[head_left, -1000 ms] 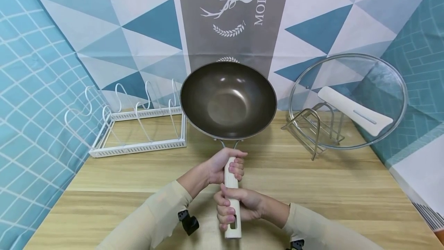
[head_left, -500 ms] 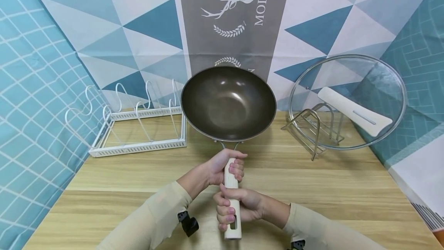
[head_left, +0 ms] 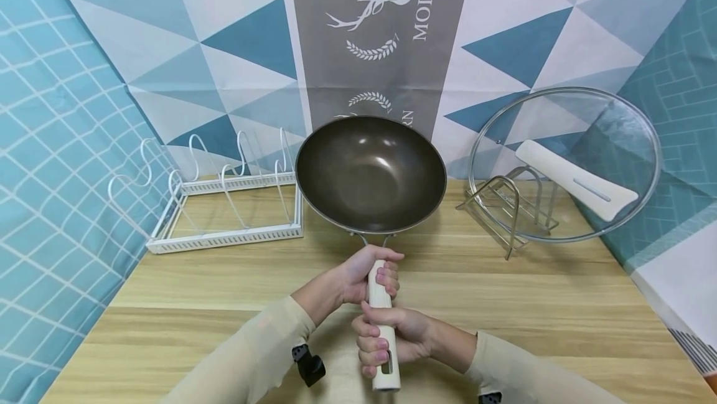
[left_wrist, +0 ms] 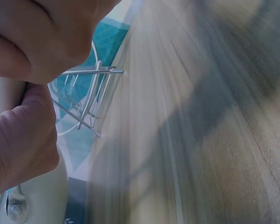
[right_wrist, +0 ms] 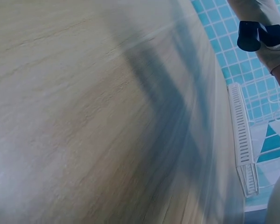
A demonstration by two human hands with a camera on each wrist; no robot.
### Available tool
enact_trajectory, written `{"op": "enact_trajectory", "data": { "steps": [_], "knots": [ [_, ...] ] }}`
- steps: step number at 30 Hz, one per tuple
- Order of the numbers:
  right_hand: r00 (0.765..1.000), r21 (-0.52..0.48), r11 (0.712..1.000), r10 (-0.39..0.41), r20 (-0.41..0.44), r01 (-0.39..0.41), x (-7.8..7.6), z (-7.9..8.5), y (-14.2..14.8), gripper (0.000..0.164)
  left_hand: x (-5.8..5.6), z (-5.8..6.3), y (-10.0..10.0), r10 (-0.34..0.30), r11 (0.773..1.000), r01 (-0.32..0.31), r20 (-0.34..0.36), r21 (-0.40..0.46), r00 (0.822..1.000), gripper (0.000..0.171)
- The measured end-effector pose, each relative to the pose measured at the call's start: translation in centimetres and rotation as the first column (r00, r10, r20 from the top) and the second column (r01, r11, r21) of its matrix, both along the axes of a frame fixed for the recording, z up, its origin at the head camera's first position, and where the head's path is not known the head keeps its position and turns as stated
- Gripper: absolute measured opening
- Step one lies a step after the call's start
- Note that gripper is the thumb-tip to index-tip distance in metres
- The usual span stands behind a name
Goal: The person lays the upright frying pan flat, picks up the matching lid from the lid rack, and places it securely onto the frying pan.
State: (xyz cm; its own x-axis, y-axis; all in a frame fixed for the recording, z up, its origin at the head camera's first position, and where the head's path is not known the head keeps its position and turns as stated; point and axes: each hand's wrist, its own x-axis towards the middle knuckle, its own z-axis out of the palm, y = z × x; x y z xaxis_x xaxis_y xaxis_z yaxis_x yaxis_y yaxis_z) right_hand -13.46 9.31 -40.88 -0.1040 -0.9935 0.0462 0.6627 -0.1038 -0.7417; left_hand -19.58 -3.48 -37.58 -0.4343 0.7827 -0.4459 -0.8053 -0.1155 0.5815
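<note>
A wok [head_left: 370, 173] with a dark brown inside is held by both hands in the middle of the head view, its bowl facing me. Its long cream handle [head_left: 379, 292] points toward me, above the tabletop. My left hand [head_left: 354, 273] grips the handle near the bowl, and my right hand [head_left: 411, 332] grips it lower, around the end with the hanging slot. In the left wrist view, the wok's cream outer wall [left_wrist: 42, 191] shows below the curled fingers. The right wrist view mostly shows wood, with the right hand's grip out of frame.
On the left stands a white wire rack [head_left: 224, 236] with several upright loops. At the right a glass lid [head_left: 566, 217] with a cream handle leans in a small metal stand [head_left: 512, 205]. Patterned wall sheets border the wooden table [head_left: 224, 329].
The wok has come down slightly in the head view, uncovering more of the wall print behind it. Both hands keep their grip on the handle. The rack and lid stay put.
</note>
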Motion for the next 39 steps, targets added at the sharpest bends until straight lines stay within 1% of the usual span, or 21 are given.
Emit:
{"op": "enact_trajectory", "data": {
  "steps": [8,14,20,25,32,39],
  "knots": [
    [0.999,0.011,1.0,0.03,-0.024,-0.029,0.1,-0.3,1.3,0.038,0.2,-0.3,0.9,0.003,1.0,-0.003,0.021,-0.018,1.0,0.041],
    [0.998,0.025,0.999,0.041,-0.039,-0.04,0.0,-0.3,2.3,0.038,0.2,-0.5,1.6,0.012,1.0,-0.011,0.03,-0.004,0.999,0.038],
    [0.998,0.034,0.998,0.059,-0.03,-0.058,0.0,-0.1,3.5,0.038,0.2,-0.6,2.6,0.021,1.0,-0.021,0.044,0.01,0.999,0.037],
    [0.998,0.034,0.997,0.068,-0.017,-0.068,0.2,-0.1,4.4,0.037,0.5,-0.7,3.4,0.029,0.999,-0.03,0.061,0.017,0.998,0.037],
    [0.996,0.049,0.995,0.09,-0.007,-0.09,0.3,-0.1,5.5,0.035,0.6,-1.1,4.1,0.005,0.999,-0.007,0.068,0.038,0.998,0.038],
    [0.994,0.042,0.993,0.11,0.011,-0.11,0.4,-0.1,6.2,0.035,0.8,-1.4,4.6,0.008,0.999,-0.012,0.075,0.047,0.997,0.038]
  ]
}}
